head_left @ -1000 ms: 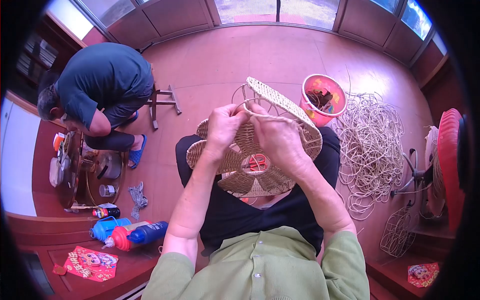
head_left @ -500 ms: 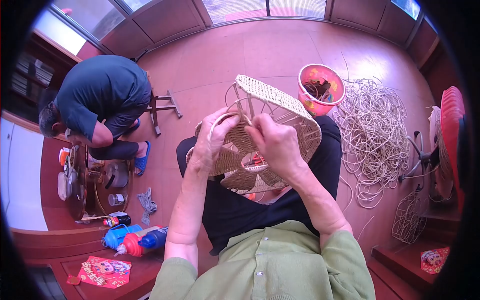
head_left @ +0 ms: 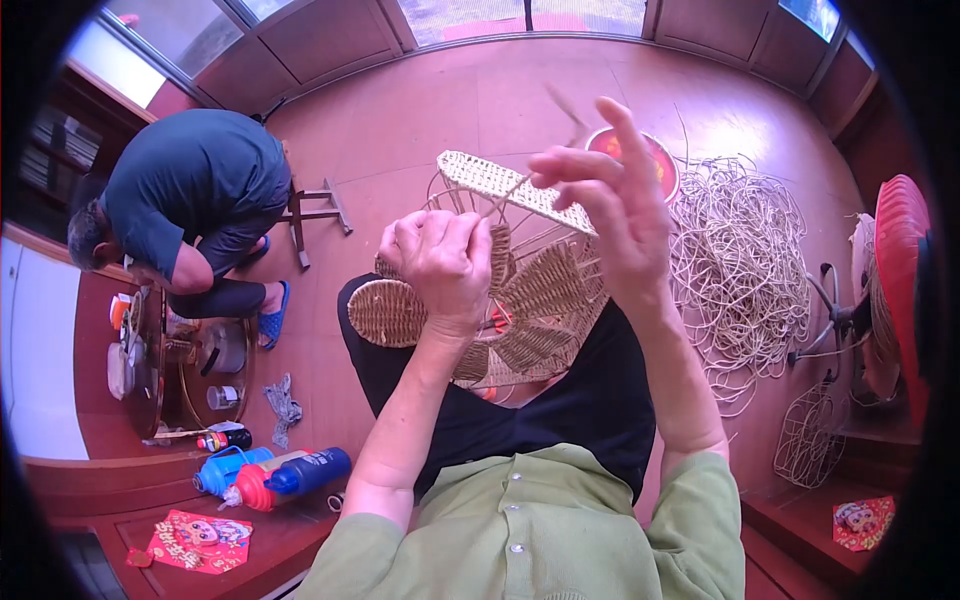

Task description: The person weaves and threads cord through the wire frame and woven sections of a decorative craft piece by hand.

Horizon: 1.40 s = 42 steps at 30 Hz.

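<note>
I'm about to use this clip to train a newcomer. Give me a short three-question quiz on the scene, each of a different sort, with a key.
1. True or false: the person's left hand is curled at the woven piece.
2. Multiple choice: what lies on the floor just to the right of the bucket in the picture?
A) the flasks
B) the cord pile
C) the stool
3. Fill in the colour: the co-worker wears ____ slippers.

Key: 1. True. 2. B. 3. Blue.
</note>
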Motion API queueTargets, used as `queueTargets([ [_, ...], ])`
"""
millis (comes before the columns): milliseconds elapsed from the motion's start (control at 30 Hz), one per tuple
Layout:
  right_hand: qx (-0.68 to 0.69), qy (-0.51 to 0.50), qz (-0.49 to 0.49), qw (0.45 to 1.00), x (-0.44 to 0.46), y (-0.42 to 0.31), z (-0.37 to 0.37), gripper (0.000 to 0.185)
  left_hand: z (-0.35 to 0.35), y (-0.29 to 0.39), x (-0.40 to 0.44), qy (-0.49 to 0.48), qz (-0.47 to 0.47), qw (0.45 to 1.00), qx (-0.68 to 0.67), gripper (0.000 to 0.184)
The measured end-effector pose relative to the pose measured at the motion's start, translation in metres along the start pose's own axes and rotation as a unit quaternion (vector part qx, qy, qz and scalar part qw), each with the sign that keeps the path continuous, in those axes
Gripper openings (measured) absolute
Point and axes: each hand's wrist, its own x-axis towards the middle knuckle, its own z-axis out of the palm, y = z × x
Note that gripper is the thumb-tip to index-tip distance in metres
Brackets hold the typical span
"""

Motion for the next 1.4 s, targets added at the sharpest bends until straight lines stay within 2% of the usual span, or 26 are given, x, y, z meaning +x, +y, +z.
queueTargets([
  [67, -0.053, -0.036, -0.024, 0.998, 0.009, 0.012, -0.003, 0.016, 0.003, 0.001, 0.004, -0.009, -0.012, 1.0, 0.015, 0.008],
  [100, -0.232, -0.11, -0.128, 0.958, 0.012, 0.021, -0.011, 0.022, 0.006, -0.001, 0.004, -0.043, -0.042, 0.997, 0.043, 0.009],
  [133, -0.399, -0.178, -0.226, 0.871, 0.012, 0.028, -0.017, 0.032, 0.008, -0.002, 0.005, -0.077, -0.073, 0.992, 0.07, 0.012],
  [167, -0.42, -0.219, -0.249, 0.845, 0.008, 0.035, -0.02, 0.041, 0.006, -0.002, 0.007, -0.102, -0.077, 0.988, 0.086, 0.023],
  [200, -0.417, -0.224, -0.248, 0.845, 0.006, 0.039, -0.018, 0.041, 0.003, -0.002, 0.011, -0.103, -0.082, 0.987, 0.089, 0.023],
  [267, -0.504, -0.231, -0.282, 0.783, 0.002, 0.048, -0.01, 0.037, -0.002, -0.003, 0.022, -0.272, -0.19, 0.942, 0.053, 0.028],
  [300, -0.514, -0.245, -0.283, 0.772, 0.002, 0.058, -0.008, 0.04, -0.003, -0.004, 0.024, -0.291, -0.198, 0.935, 0.044, 0.034],
  [433, -0.515, -0.29, -0.308, 0.746, 0.01, 0.068, 0.0, 0.043, -0.009, -0.014, 0.026, -0.338, -0.186, 0.922, 0.019, 0.035],
  [467, -0.515, -0.29, -0.305, 0.747, 0.013, 0.068, 0.001, 0.043, -0.012, -0.02, 0.026, -0.363, -0.164, 0.917, -0.023, 0.035],
  [533, -0.537, -0.313, -0.331, 0.71, 0.021, 0.068, 0.004, 0.038, -0.016, -0.025, 0.025, -0.388, -0.142, 0.908, -0.067, 0.034],
  [567, -0.539, -0.313, -0.329, 0.71, 0.026, 0.07, 0.007, 0.038, -0.017, -0.025, 0.026, -0.396, -0.134, 0.905, -0.081, 0.033],
  [633, -0.484, -0.326, -0.405, 0.703, 0.033, 0.077, 0.013, 0.03, -0.02, -0.024, 0.026, -0.408, -0.124, 0.899, -0.096, 0.033],
  [667, -0.487, -0.326, -0.403, 0.703, 0.035, 0.077, 0.012, 0.03, -0.022, -0.023, 0.026, -0.417, -0.125, 0.895, -0.097, 0.033],
  [733, -0.438, -0.357, -0.461, 0.684, 0.039, 0.076, 0.01, 0.018, -0.025, -0.019, 0.023, -0.426, -0.126, 0.89, -0.1, 0.034],
  [833, -0.401, -0.362, -0.471, 0.697, 0.038, 0.069, -0.001, 0.017, -0.027, -0.013, 0.01, -0.373, -0.101, 0.918, -0.09, 0.033],
  [900, -0.382, -0.376, -0.456, 0.711, 0.032, 0.068, -0.014, 0.02, -0.02, -0.006, -0.003, -0.239, -0.091, 0.964, -0.073, 0.03],
  [933, -0.379, -0.382, -0.453, 0.711, 0.027, 0.067, -0.02, 0.02, -0.018, -0.003, -0.008, -0.24, -0.098, 0.963, -0.073, 0.03],
  [1000, -0.477, -0.314, -0.402, 0.716, 0.018, 0.062, -0.029, 0.021, -0.013, 0.002, -0.015, -0.182, -0.128, 0.971, -0.086, 0.027],
  [1033, -0.497, -0.323, -0.361, 0.72, 0.015, 0.049, -0.031, 0.022, -0.009, 0.003, -0.016, -0.165, -0.119, 0.977, -0.067, 0.027],
  [1067, -0.496, -0.325, -0.361, 0.72, 0.012, 0.039, -0.03, 0.022, -0.005, 0.003, -0.017, -0.165, -0.121, 0.977, -0.066, 0.027],
  [1133, -0.488, -0.345, -0.284, 0.75, 0.01, 0.02, -0.029, 0.019, 0.002, 0.006, -0.018, -0.096, -0.102, 0.989, -0.05, 0.025],
  [1200, -0.502, -0.338, -0.285, 0.743, 0.016, 0.015, -0.03, 0.019, 0.003, 0.011, -0.017, -0.103, -0.115, 0.986, -0.062, 0.025],
  [1267, -0.512, -0.271, -0.19, 0.792, 0.03, 0.021, -0.033, 0.017, 0.005, 0.013, -0.016, -0.109, -0.125, 0.983, -0.073, 0.025],
  [1300, -0.487, -0.249, -0.212, 0.81, 0.037, 0.026, -0.032, 0.016, 0.007, 0.013, -0.016, -0.111, -0.142, 0.98, -0.082, 0.026],
  [1333, -0.488, -0.247, -0.214, 0.81, 0.032, 0.024, -0.03, 0.016, 0.009, 0.012, -0.016, -0.111, -0.158, 0.977, -0.09, 0.027],
  [1400, -0.433, -0.32, -0.157, 0.828, 0.008, 0.013, -0.02, 0.014, 0.013, 0.005, -0.02, -0.09, -0.133, 0.984, -0.081, 0.027],
])
